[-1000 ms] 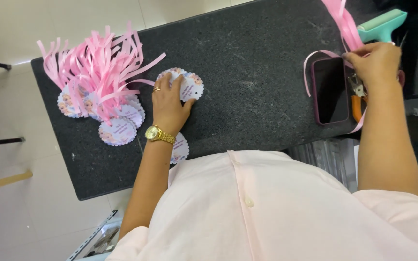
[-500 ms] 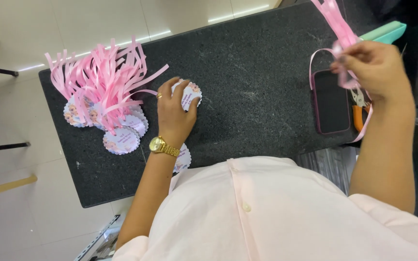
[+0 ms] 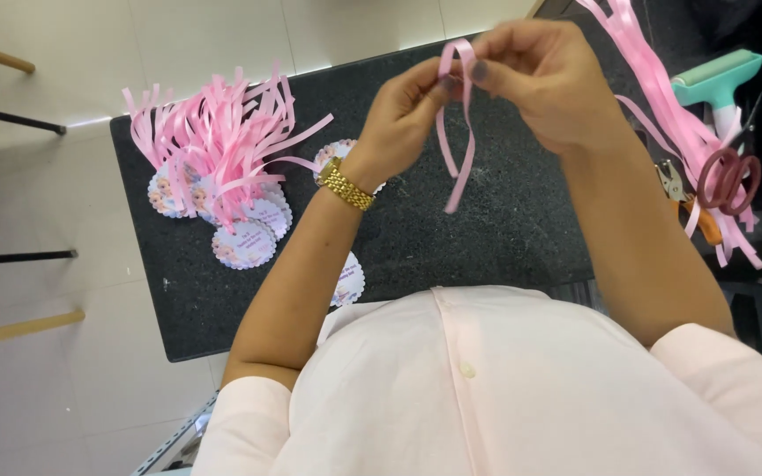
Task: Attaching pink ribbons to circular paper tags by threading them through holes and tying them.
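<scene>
Grip of both hands, left hand [image 3: 407, 110], right hand [image 3: 544, 79], pinched on pink ribbon [image 3: 460, 132] looped between fingertips

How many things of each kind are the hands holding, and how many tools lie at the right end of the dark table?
Pink ribbon strip, pinched by left hand and right hand: 1
Scissors: 1
Orange-handled punch pliers: 1
Teal-handled tool: 1
Total: 4

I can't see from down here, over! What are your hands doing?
Both hands up: left hand and right hand pinch a looped pink ribbon above the black table. Finished ribbon tags lie left. Nothing in the way.
</scene>
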